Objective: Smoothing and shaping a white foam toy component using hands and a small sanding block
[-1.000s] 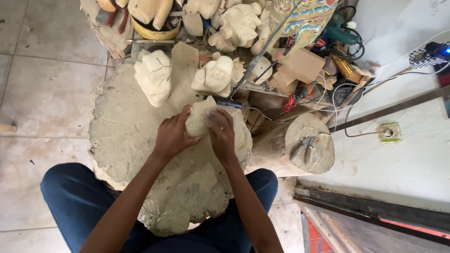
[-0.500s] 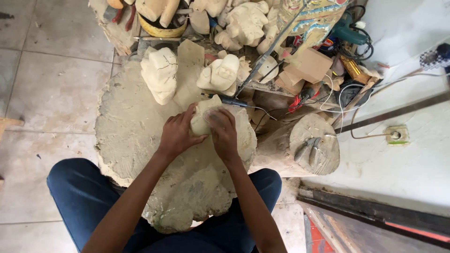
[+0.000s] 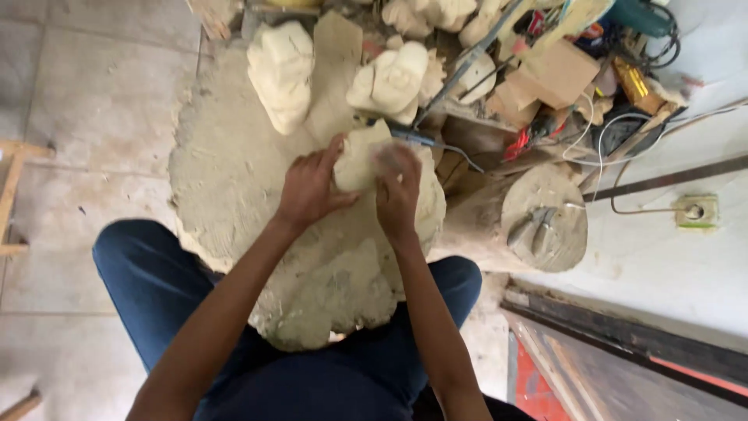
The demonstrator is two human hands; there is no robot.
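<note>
A pale carved wooden piece rests on a large dust-covered stump slab between my knees. My left hand grips its left side with the fingers wrapped around it. My right hand presses against its right face; the fingers look blurred and whatever lies under them is hidden. Both forearms reach up from the bottom of the view over my blue trousers.
Two pale carved blocks stand at the slab's far edge, more carvings behind them. A round log with metal tools on top sits to the right. Boxes, cables and a wall socket crowd the upper right. A wooden frame is at left.
My right hand has shifted on the carved piece's right face and is now blurred. The view has drifted, so the slab sits higher in the picture. My left hand keeps its grip.
</note>
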